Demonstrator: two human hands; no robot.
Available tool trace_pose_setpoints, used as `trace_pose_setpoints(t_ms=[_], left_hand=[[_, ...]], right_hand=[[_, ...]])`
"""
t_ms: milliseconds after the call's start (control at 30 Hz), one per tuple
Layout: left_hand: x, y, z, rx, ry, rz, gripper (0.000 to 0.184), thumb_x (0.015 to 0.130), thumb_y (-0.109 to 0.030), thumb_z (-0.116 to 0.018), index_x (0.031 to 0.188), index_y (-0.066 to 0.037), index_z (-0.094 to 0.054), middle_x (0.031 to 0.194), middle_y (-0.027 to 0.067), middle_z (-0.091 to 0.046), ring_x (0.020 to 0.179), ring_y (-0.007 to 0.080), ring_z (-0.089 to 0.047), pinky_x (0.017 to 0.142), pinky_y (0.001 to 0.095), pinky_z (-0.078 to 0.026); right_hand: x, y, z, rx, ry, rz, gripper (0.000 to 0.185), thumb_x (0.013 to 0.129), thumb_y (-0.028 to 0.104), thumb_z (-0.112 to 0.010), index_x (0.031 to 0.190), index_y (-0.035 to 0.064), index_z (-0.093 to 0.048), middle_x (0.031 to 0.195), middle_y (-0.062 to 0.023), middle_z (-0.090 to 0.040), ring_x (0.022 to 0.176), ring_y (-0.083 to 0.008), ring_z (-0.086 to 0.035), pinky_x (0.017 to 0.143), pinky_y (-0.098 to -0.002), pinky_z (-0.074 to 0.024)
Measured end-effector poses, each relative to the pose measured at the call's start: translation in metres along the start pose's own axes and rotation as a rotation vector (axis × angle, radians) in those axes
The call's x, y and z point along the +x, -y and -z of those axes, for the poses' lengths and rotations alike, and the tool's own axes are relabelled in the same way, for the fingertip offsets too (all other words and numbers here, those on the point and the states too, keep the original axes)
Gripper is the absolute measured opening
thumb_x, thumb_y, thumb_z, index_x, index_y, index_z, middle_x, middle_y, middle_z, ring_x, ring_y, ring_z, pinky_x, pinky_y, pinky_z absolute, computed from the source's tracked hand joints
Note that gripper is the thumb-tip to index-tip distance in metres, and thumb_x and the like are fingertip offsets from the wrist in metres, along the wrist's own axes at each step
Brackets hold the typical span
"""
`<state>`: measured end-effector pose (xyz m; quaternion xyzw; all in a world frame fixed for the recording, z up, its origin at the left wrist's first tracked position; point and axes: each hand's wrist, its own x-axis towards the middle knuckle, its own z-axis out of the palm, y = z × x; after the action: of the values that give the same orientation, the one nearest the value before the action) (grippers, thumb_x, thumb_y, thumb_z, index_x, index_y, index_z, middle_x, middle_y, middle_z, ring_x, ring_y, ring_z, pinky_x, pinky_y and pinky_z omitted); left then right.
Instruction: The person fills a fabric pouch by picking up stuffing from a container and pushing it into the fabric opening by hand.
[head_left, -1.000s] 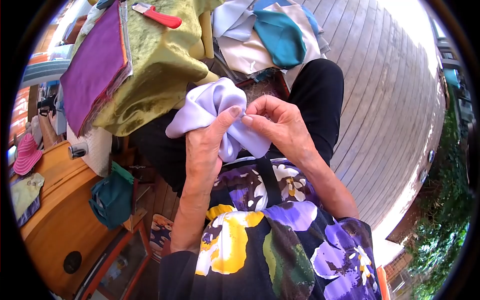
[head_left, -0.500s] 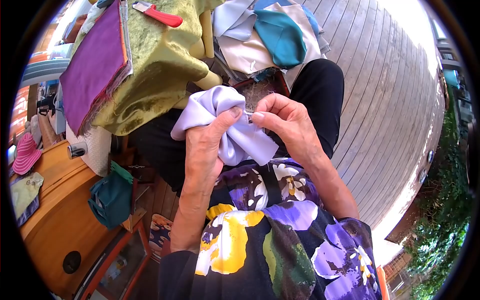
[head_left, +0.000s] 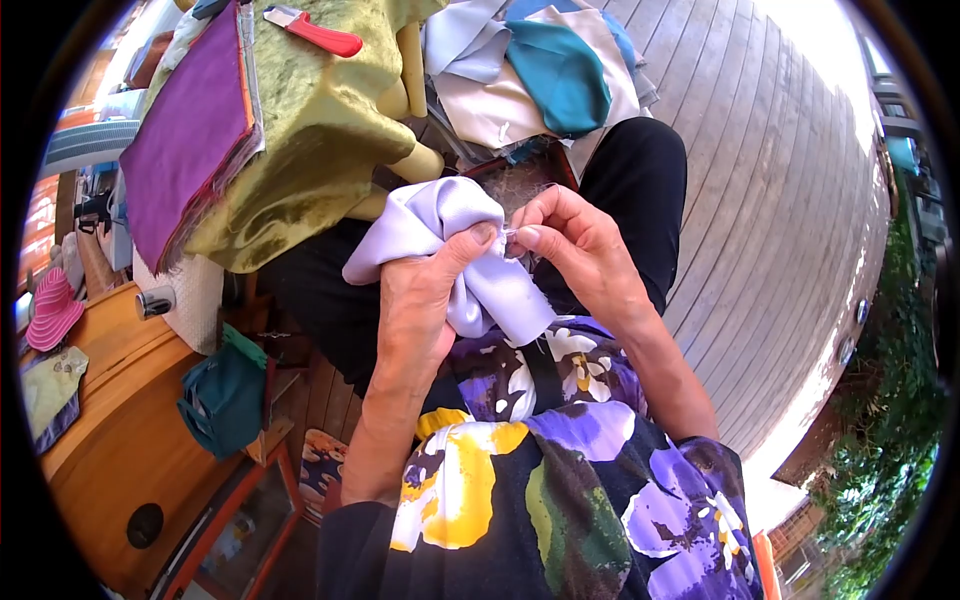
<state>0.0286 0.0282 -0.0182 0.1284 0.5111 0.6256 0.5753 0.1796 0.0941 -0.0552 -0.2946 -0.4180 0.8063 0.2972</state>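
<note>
A pale lavender cloth hangs in soft folds above my lap. My left hand grips it, the thumb pressed on top close to its frayed right edge. Right beside that edge, my right hand is closed in a pinch of thumb and forefinger. Thin whitish threads show between the two hands at the cloth's edge. Whether the pinch holds a thread or the edge itself is too small to tell.
Olive velvet drapes a stand at the upper left, bearing purple fabric and a red-handled knife. Ahead lies a pile of fabric with a teal piece. A teal bag is at lower left, by a wooden cabinet.
Both hands have shifted slightly right and down, and my left thumb has come nearer to my right fingertips. The lavender cloth has moved a little with them.
</note>
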Motion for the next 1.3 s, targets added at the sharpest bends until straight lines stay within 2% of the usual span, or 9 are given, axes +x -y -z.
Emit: trace_pose_setpoints(t_ms=[167,233,367,500,567,667,1200,1267,1300], left_hand=[[0.000,-0.003,-0.004,0.015,-0.017,-0.007,0.032,0.081,-0.001,-0.069,0.109,-0.002,-0.054,0.097,0.0056,-0.061,0.086,0.0126,-0.060,0.078,0.0259,-0.049],[0.002,-0.002,-0.001,0.037,-0.027,-0.016,0.033,0.081,-0.001,-0.069,0.110,-0.002,-0.054,0.097,0.0056,-0.061,0.087,0.0127,-0.060,0.078,0.0259,-0.049],[-0.005,-0.001,-0.001,0.091,-0.061,-0.021,0.035,0.080,-0.001,-0.069,0.112,-0.002,-0.054,0.099,0.0054,-0.061,0.087,0.0128,-0.060,0.079,0.0261,-0.049],[-0.007,0.004,0.009,0.091,-0.101,0.022,0.036,0.082,-0.002,-0.070,0.114,-0.002,-0.053,0.101,0.0053,-0.060,0.090,0.0128,-0.059,0.079,0.0257,-0.049],[-0.003,0.002,0.016,0.034,-0.083,0.044,0.035,0.084,-0.006,-0.070,0.114,-0.002,-0.054,0.102,0.0056,-0.061,0.090,0.0120,-0.059,0.079,0.0259,-0.049],[-0.002,0.002,0.013,-0.014,-0.092,0.040,0.036,0.085,-0.009,-0.070,0.116,-0.002,-0.054,0.102,0.0058,-0.061,0.088,0.0117,-0.059,0.078,0.0263,-0.050],[-0.002,-0.001,0.006,-0.016,-0.239,-0.003,0.037,0.084,-0.012,-0.072,0.115,0.000,-0.056,0.101,0.0069,-0.062,0.088,0.0136,-0.062,0.075,0.0271,-0.053],[-0.002,-0.001,0.008,-0.020,-0.241,0.003,0.037,0.084,-0.011,-0.071,0.116,0.000,-0.056,0.102,0.0068,-0.062,0.089,0.0135,-0.062,0.076,0.0269,-0.053],[-0.002,-0.001,0.009,-0.023,-0.243,0.008,0.036,0.084,-0.010,-0.071,0.116,0.000,-0.056,0.102,0.0066,-0.062,0.090,0.0134,-0.062,0.077,0.0266,-0.052]], right_hand=[[0.003,0.001,-0.009,-0.235,-0.091,0.148,0.009,0.086,0.004,-0.064,0.092,0.0017,-0.058,0.083,-0.0041,-0.063,0.072,-0.0100,-0.061,0.066,-0.0268,-0.0498],[0.002,0.008,-0.011,-0.870,-0.109,0.454,0.011,0.081,0.002,-0.066,0.090,0.0023,-0.059,0.080,-0.0084,-0.062,0.068,-0.0201,-0.062,0.063,-0.0299,-0.0500],[0.018,-0.002,0.002,-1.005,-0.321,0.531,0.005,0.080,0.001,-0.063,0.084,0.0014,-0.060,0.076,-0.0118,-0.058,0.069,-0.0304,-0.061,0.062,-0.0358,-0.0485],[0.025,0.001,0.014,-0.864,-0.303,0.419,0.006,0.084,0.006,-0.063,0.087,0.0009,-0.062,0.076,-0.0094,-0.062,0.067,-0.0226,-0.061,0.062,-0.0309,-0.0483],[0.022,0.009,0.008,-0.215,-0.131,0.098,0.008,0.088,0.009,-0.063,0.089,0.0008,-0.063,0.077,-0.0039,-0.064,0.069,-0.0119,-0.059,0.063,-0.0257,-0.0483],[0.023,0.010,0.010,0.022,-0.119,0.028,0.010,0.091,0.012,-0.063,0.091,0.0020,-0.063,0.080,-0.0006,-0.063,0.071,-0.0057,-0.057,0.065,-0.0223,-0.0480],[0.023,0.004,0.007,0.591,-0.088,0.048,0.011,0.096,0.018,-0.055,0.098,0.0069,-0.057,0.092,-0.0030,-0.064,0.078,-0.0104,-0.059,0.073,-0.0276,-0.0483],[0.024,-0.001,0.019,0.725,0.050,0.128,0.017,0.099,0.024,-0.048,0.101,0.0077,-0.053,0.086,0.0012,-0.055,0.088,-0.0126,-0.055,0.081,-0.0325,-0.0479],[0.025,0.002,0.019,0.766,0.003,0.132,0.019,0.100,0.026,-0.047,0.098,0.0076,-0.052,0.076,0.0021,-0.049,0.076,-0.0109,-0.052,0.074,-0.0280,-0.0463]])
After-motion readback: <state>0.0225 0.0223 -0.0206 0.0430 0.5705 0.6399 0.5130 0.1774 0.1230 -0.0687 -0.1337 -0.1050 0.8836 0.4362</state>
